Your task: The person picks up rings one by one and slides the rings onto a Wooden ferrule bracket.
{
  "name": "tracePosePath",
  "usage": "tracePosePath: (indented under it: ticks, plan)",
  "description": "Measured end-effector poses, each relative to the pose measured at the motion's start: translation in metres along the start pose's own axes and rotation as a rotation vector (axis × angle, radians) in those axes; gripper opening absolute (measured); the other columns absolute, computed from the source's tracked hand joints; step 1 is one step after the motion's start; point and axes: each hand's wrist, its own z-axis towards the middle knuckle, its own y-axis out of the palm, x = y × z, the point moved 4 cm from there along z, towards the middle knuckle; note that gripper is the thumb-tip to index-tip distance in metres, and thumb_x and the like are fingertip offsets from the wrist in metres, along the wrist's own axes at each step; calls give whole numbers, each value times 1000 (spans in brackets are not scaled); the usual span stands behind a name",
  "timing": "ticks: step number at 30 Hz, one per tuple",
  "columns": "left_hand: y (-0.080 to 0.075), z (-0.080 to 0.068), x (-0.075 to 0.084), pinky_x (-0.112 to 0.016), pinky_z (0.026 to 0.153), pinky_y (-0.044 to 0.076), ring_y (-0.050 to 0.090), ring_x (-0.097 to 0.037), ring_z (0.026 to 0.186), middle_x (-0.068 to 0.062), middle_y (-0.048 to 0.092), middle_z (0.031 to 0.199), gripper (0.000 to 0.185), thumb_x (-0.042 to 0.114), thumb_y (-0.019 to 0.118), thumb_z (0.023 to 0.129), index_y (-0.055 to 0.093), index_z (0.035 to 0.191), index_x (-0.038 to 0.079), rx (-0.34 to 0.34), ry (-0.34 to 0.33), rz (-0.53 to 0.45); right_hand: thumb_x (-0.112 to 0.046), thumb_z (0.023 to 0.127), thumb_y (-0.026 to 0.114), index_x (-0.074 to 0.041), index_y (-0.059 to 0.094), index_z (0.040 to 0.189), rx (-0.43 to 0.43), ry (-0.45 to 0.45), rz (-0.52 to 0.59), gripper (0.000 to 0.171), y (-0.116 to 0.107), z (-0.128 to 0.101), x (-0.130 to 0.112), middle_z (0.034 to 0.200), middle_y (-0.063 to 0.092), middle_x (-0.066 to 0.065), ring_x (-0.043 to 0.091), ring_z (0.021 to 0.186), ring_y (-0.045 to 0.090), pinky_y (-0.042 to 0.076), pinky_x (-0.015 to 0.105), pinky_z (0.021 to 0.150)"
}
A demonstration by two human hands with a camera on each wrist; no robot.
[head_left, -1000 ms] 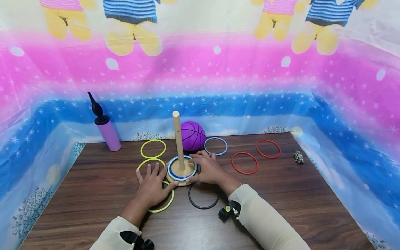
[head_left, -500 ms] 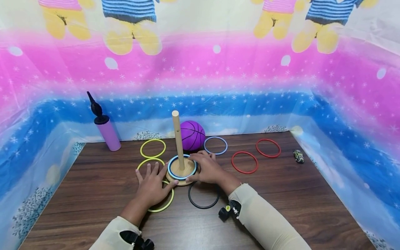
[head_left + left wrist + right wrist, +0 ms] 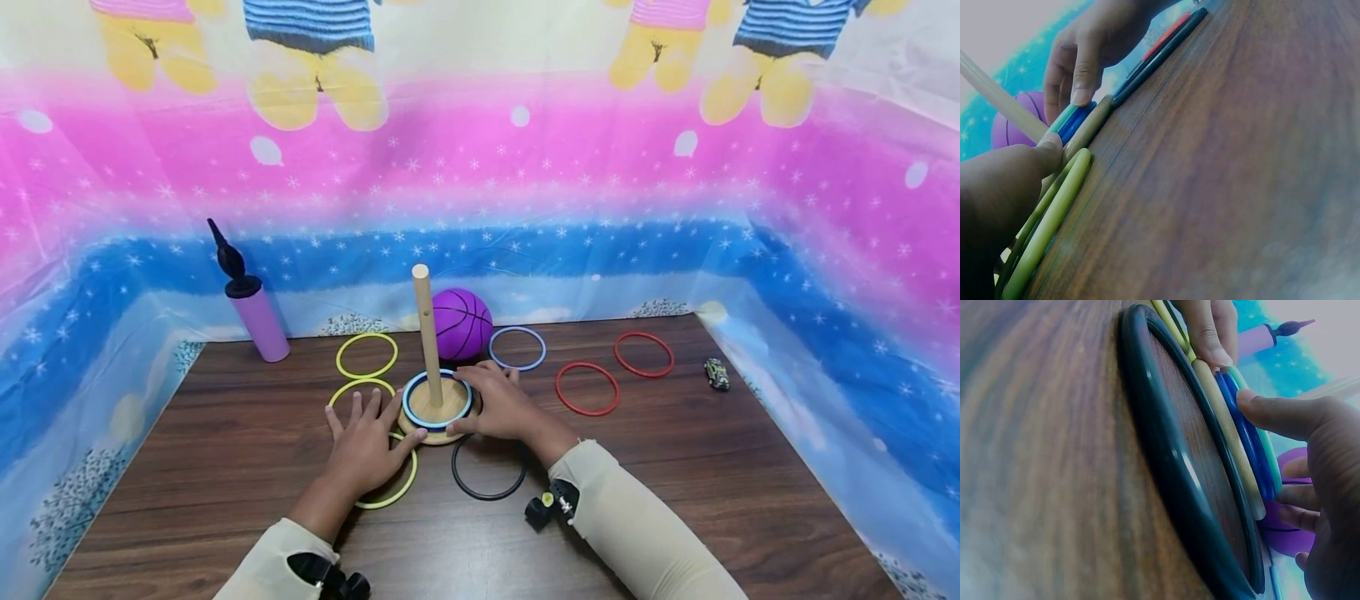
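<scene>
The dark wooden table (image 3: pixel 675 500) is bounded by a patterned plastic curtain (image 3: pixel 825 250) at the rear and both sides; bare surface lies open at the near edge and far right. At rear left stands a lilac cylindrical air pump (image 3: pixel 258 321). The left hand (image 3: pixel 367 446) lies flat, fingers extended, over a yellow plastic ring (image 3: pixel 390 497), its thumb touching the round wooden peg base (image 3: pixel 435 412) at table centre. The blue plastic ring (image 3: pixel 408 398) sits on that base. The right hand (image 3: pixel 501 406) curls fingers onto the ring's right rim, beside a black plastic ring (image 3: pixel 487 493). The right wrist view shows a teal ring (image 3: pixel 1269 459) stacked with the blue one; the head view does not resolve this.
</scene>
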Motion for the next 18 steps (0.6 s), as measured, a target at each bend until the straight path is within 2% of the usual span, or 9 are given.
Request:
tracePosePath:
  ticks: [5,11,15,18]
  plan:
    - [0,0,1,-90,122,-3,13,-63,164,-31,29,176,86,68,56,107,34,174,18,6,2,-1,-50,81,96,-13,61,156,9,-5,-14,91,-2,-2,0,155,66,5,28,142,53,31,55,104]
    - [3,0,0,-90,121,-4,12,-62,164,-30,28,177,87,69,55,107,34,173,17,-10,-4,2,-52,84,93,-11,65,152,22,-1,-37,84,-7,-5,-3,158,64,9,31,146,52,31,58,106]
    - [3,0,-1,-90,121,-4,11,-61,165,-30,27,177,88,69,55,106,35,173,15,-10,-12,1,-52,86,91,-11,72,144,58,-31,-35,73,-13,-7,-4,155,66,8,31,144,54,34,58,105]
    - [2,1,0,-90,122,-4,12,-61,165,-31,28,177,88,69,55,106,36,172,14,4,-6,5,-46,87,92,-12,80,131,108,-78,-13,57,-19,-9,-3,148,71,8,29,140,58,39,61,108]
